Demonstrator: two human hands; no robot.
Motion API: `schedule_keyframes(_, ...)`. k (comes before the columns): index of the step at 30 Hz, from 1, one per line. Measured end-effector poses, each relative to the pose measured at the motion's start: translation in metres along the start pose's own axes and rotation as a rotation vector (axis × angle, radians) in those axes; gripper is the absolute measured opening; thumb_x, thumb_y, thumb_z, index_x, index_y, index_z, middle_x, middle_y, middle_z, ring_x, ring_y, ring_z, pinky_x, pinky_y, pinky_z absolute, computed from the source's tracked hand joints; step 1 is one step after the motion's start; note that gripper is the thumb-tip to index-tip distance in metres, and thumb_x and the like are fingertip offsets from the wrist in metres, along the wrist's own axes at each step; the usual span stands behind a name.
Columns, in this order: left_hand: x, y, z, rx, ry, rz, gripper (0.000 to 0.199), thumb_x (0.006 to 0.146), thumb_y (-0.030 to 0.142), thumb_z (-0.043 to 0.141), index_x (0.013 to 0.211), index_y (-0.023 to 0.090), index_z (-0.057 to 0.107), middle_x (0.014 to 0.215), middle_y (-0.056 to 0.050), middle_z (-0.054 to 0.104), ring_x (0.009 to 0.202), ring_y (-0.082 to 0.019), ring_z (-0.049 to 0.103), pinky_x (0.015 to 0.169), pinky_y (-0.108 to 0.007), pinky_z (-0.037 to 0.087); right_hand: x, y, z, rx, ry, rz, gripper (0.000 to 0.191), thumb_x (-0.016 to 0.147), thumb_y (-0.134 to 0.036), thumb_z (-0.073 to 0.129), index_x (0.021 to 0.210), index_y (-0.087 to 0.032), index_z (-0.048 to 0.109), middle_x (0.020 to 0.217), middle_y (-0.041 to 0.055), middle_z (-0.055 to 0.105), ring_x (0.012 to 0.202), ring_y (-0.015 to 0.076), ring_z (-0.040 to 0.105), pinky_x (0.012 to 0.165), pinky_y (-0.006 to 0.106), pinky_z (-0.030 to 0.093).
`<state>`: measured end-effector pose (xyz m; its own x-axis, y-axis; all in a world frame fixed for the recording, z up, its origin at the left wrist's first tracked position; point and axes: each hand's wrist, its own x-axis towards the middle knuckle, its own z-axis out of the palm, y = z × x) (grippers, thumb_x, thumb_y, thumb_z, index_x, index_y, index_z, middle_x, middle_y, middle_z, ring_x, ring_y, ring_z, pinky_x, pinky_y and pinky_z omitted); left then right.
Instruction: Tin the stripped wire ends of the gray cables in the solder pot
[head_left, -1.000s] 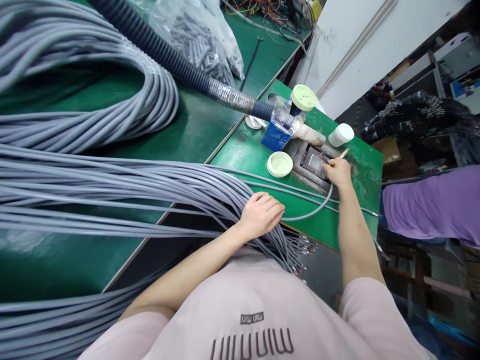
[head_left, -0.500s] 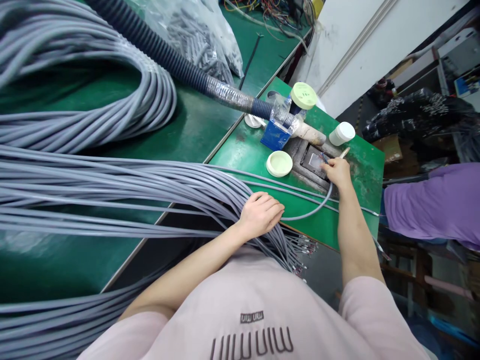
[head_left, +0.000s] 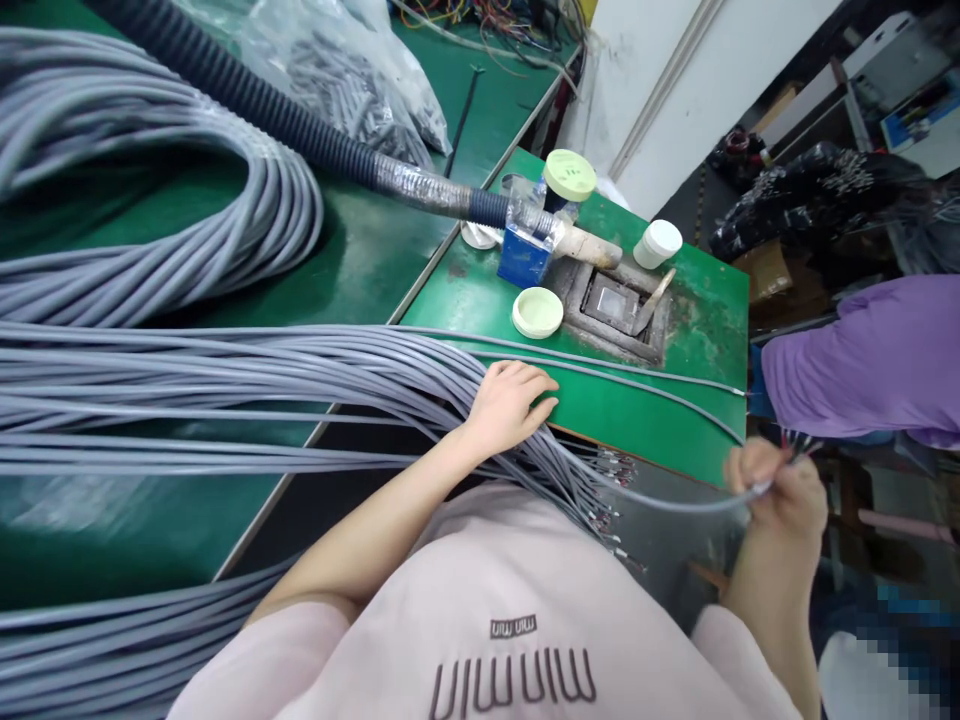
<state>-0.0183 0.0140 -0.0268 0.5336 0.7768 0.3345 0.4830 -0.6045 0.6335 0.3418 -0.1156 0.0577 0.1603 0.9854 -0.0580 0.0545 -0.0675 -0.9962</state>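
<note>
My left hand [head_left: 510, 405] lies on top of a thick bundle of grey cables [head_left: 390, 370] at the table's edge, fingers stretched and thumb apart. Off the table's right edge, my right hand [head_left: 787, 495], smeared by motion, is closed on the end of one grey cable [head_left: 675, 506]. Red, dark and pale wire ends [head_left: 799, 443] stick out past its fingers. The held cable curves back toward the bundle under my left hand. A square metal pot [head_left: 616, 300] with a shiny surface is set in the green table, and a scraper [head_left: 654, 303] leans on its rim.
A black corrugated hose [head_left: 315, 140] ends in a pale nozzle above the pot, beside a blue block [head_left: 523, 255]. Close by are a pale green dish [head_left: 537, 313] and a white jar [head_left: 658, 243]. A person in a purple top [head_left: 862, 360] is at the right.
My right hand has moved from the pot toward me and right, past the table edge, bringing the cable end along. The scraper now shows uncovered at the pot. My left thumb has spread.
</note>
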Motion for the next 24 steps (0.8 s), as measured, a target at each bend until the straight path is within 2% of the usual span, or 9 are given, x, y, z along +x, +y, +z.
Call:
schedule_keyframes(3, 0.014, 0.003, -0.003, 0.086, -0.106, -0.008, 0.024, 0.093, 0.032, 0.053, 0.112, 0.021, 0.063, 0.116, -0.007, 0.067, 0.108, -0.024, 0.056, 0.092, -0.040, 0.036, -0.073, 0.047, -0.013, -0.185, 0.007, 0.410, 0.044, 0.073, -0.062, 0.068, 0.067, -0.019, 0.069, 0.059, 0.0079, 0.062, 0.045, 0.0179, 0.058, 0.044, 0.033, 0.044)
schedule_keyframes(5, 0.026, 0.004, 0.003, 0.174, -0.137, -0.032, 0.026, 0.092, 0.031, 0.054, 0.114, 0.021, 0.063, 0.116, -0.008, 0.066, 0.108, -0.026, 0.054, 0.088, -0.040, 0.037, -0.107, 0.079, -0.009, -0.453, -0.048, 0.744, 0.048, 0.078, -0.061, 0.062, 0.063, -0.015, 0.065, 0.051, 0.0070, 0.060, 0.046, 0.0183, 0.060, 0.047, 0.031, 0.046)
schedule_keyframes(8, 0.044, 0.005, 0.020, 0.313, -0.144, -0.076, 0.027, 0.089, 0.032, 0.058, 0.112, 0.020, 0.064, 0.108, -0.011, 0.065, 0.106, -0.030, 0.053, 0.081, -0.041, 0.038, -0.134, 0.109, 0.013, -0.710, -0.195, 0.936, 0.045, 0.076, -0.055, 0.066, 0.055, -0.015, 0.059, 0.043, 0.0028, 0.055, 0.038, 0.0150, 0.055, 0.042, 0.026, 0.040)
schedule_keyframes(11, 0.058, 0.008, 0.034, 0.397, -0.160, -0.086, 0.017, 0.087, 0.032, 0.060, 0.097, 0.018, 0.065, 0.100, -0.013, 0.063, 0.103, -0.032, 0.053, 0.078, -0.041, 0.037, -0.129, 0.110, 0.051, -0.480, -0.266, 0.802, 0.035, 0.081, -0.051, 0.063, 0.083, -0.016, 0.068, 0.065, 0.0032, 0.068, 0.051, 0.0150, 0.063, 0.049, 0.024, 0.047)
schedule_keyframes(14, 0.059, 0.018, 0.031, 0.371, -0.150, -0.046, 0.012, 0.090, 0.028, 0.057, 0.090, 0.017, 0.061, 0.096, -0.012, 0.062, 0.097, -0.030, 0.054, 0.077, -0.040, 0.037, -0.097, 0.093, 0.089, -0.080, -0.267, 0.631, 0.046, 0.084, -0.050, 0.061, 0.117, -0.018, 0.062, 0.096, 0.0091, 0.072, 0.062, 0.0169, 0.069, 0.053, 0.028, 0.053)
schedule_keyframes(16, 0.050, 0.027, 0.020, 0.281, -0.124, -0.009, 0.013, 0.093, 0.028, 0.052, 0.092, 0.017, 0.058, 0.094, -0.010, 0.062, 0.093, -0.027, 0.055, 0.076, -0.038, 0.037, -0.068, 0.079, 0.103, 0.133, -0.140, 0.536, 0.054, 0.083, -0.051, 0.061, 0.127, -0.021, 0.053, 0.108, 0.0127, 0.070, 0.057, 0.0165, 0.068, 0.047, 0.029, 0.052)
schedule_keyframes(18, 0.032, 0.037, 0.005, 0.160, -0.141, 0.035, 0.015, 0.095, 0.030, 0.050, 0.093, 0.017, 0.056, 0.093, -0.008, 0.061, 0.089, -0.024, 0.055, 0.077, -0.037, 0.038, -0.038, 0.064, 0.105, 0.274, 0.064, 0.346, 0.055, 0.085, -0.053, 0.059, 0.130, -0.023, 0.048, 0.114, 0.0138, 0.068, 0.054, 0.0153, 0.066, 0.046, 0.029, 0.051)
schedule_keyframes(21, -0.002, 0.045, -0.012, 0.034, -0.246, 0.081, 0.015, 0.095, 0.031, 0.049, 0.094, 0.018, 0.056, 0.091, -0.006, 0.060, 0.089, -0.022, 0.055, 0.079, -0.035, 0.040, -0.004, 0.038, 0.098, 0.332, 0.320, 0.037, 0.046, 0.089, -0.054, 0.051, 0.124, -0.023, 0.052, 0.109, 0.0096, 0.070, 0.052, 0.0120, 0.061, 0.043, 0.026, 0.046)
schedule_keyframes(24, -0.029, 0.049, -0.020, -0.109, -0.279, 0.042, 0.014, 0.094, 0.031, 0.052, 0.096, 0.019, 0.059, 0.093, -0.006, 0.062, 0.092, -0.021, 0.056, 0.085, -0.037, 0.041, 0.006, 0.013, 0.100, 0.230, 0.415, -0.148, 0.034, 0.094, -0.047, 0.048, 0.114, -0.021, 0.058, 0.070, -0.0006, 0.067, 0.042, 0.0095, 0.048, 0.039, 0.022, 0.036)
